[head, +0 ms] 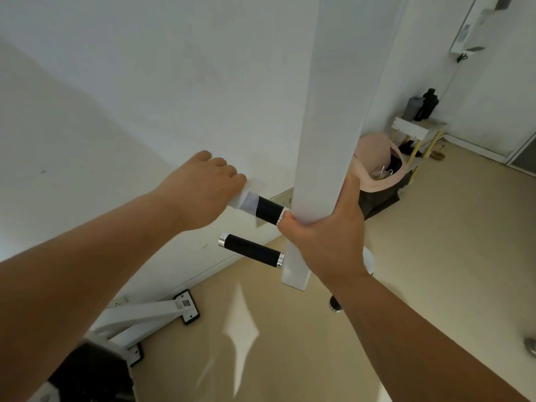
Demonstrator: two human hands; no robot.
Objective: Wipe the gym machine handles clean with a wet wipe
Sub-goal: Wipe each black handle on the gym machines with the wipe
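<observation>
A white upright bar (pixel 327 117) of the gym machine runs down the middle of the view. Two black handles with chrome end rings stick out from its left side: an upper handle (pixel 269 211) and a lower handle (pixel 252 250). My left hand (pixel 203 187) is closed around the outer end of the upper handle with a white wet wipe (pixel 245 201) wrapped under the fingers. My right hand (pixel 324 227) grips the white bar at the height of the handles. Another black handle end (pixel 334 303) peeks out below my right forearm.
The machine's white base legs (pixel 145 311) with black feet lie on the beige floor at lower left. A white wall is close on the left. At the back right stand a bin (pixel 380 175) with a pink liner and a small shelf (pixel 414 129) with bottles.
</observation>
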